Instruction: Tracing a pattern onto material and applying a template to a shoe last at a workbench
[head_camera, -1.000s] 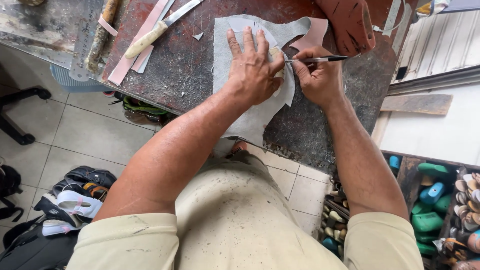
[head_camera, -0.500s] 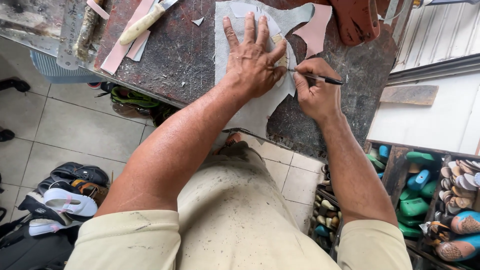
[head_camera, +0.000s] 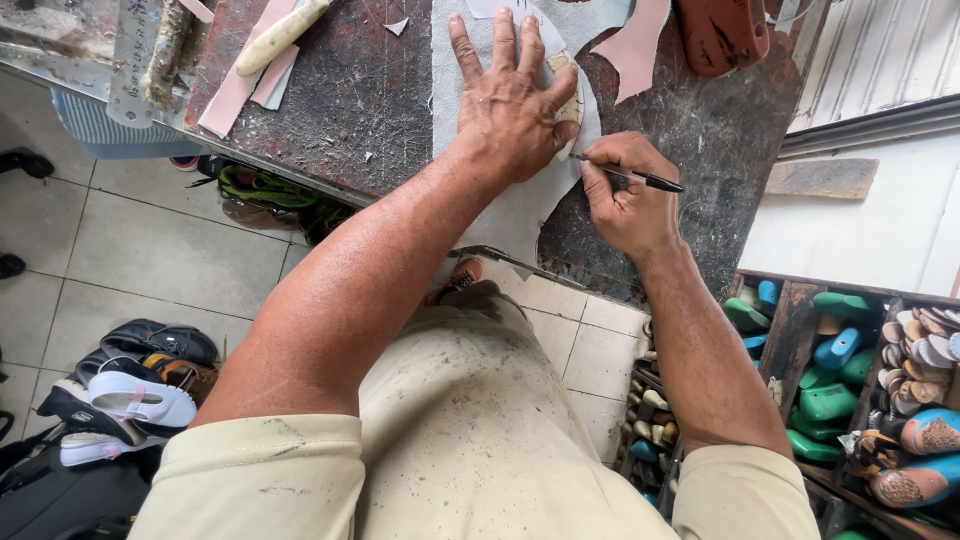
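Left hand (head_camera: 512, 100) spread flat, pinning a pale pattern piece (head_camera: 568, 88) onto grey leather (head_camera: 520, 205) on the scarred workbench (head_camera: 360, 90); right hand (head_camera: 628, 195) gripping a pen (head_camera: 632, 176) at its edge; risk: pattern slips, line wanders.

Your two hands are on the dark workbench (head_camera: 360, 90): one left hand (head_camera: 512, 100) and one right hand (head_camera: 625, 195). You have one grey leather sheet (head_camera: 500, 215), one pen (head_camera: 630, 176), one pink offcut (head_camera: 635, 45) at the far edge, one pale-handled knife (head_camera: 280, 35) far left, and one white shoe (head_camera: 140, 400) near left.
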